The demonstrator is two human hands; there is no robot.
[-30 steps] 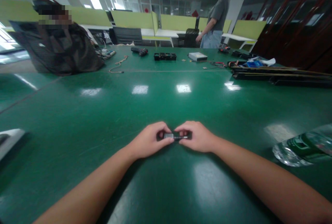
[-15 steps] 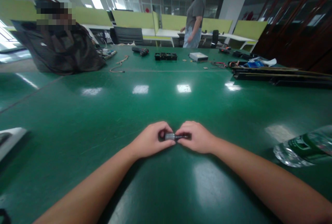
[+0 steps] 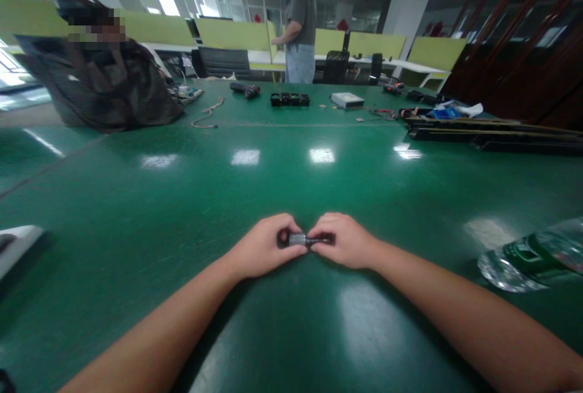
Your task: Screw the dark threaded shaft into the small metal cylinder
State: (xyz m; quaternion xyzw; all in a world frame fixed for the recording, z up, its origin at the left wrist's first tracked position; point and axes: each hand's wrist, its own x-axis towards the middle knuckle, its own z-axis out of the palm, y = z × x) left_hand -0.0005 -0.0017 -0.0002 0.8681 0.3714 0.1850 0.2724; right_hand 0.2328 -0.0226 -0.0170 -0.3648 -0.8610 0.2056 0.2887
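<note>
Low over the green table (image 3: pixel 291 180), both hands meet on a small silver-grey cylinder (image 3: pixel 297 239) with a thin dark rod (image 3: pixel 321 239) at its right end. My left hand (image 3: pixel 268 246) is closed, with thumb and fingers pinching the cylinder; a dark part shows inside its curl. On the other side, my right hand (image 3: pixel 341 241) is closed around the rod. The fingertips of the two hands are almost touching. The piece lies level, and its exact kind cannot be made out.
A plastic bottle (image 3: pixel 532 256) lies at the right. A white-edged object (image 3: pixel 18 247) is at the left edge. Further back are a large dark bag (image 3: pixel 122 89), a power drill (image 3: pixel 245 90), a black block (image 3: pixel 290 99), a silver box (image 3: pixel 347 100) and long black strips (image 3: pixel 492 132).
The person in the background has walked to the left. The whole view has shifted very slightly; my hands and the piece keep the same pose.
</note>
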